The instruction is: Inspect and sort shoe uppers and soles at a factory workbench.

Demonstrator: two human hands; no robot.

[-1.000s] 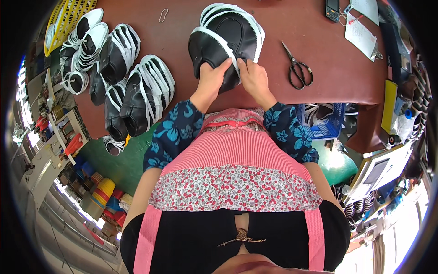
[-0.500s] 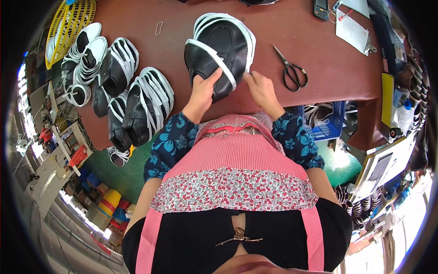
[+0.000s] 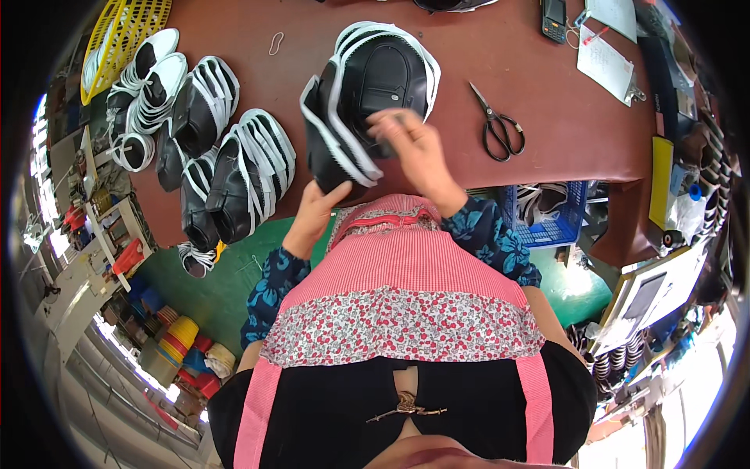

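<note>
A stack of black shoe uppers with white, notched edging (image 3: 428,66) lies on the brown table in front of me. At its left side, shoe uppers (image 3: 322,148) are tilted up, their white edges fanned apart. My left hand (image 3: 316,211) is closed on their near end, thumb on top. Over the stack's near part is my right hand (image 3: 418,148), its fingers reaching left, loosely bent and slightly blurred. No item shows in it; whether its fingertips touch the upper below, I cannot tell. Black-handled scissors (image 3: 500,129) rest to the right of the stack.
More bundled black-and-white uppers (image 3: 250,176) line the table's left side, beside a yellow perforated basket (image 3: 125,39). A handheld device (image 3: 554,19) and a clipboard with papers (image 3: 605,66) lie at the far right. Below the table's front edge sits a blue crate (image 3: 558,227) holding shoe parts.
My left hand has moved down and left, tilting the uppers up to the left. The right hand has come from the stack's right edge in over it.
</note>
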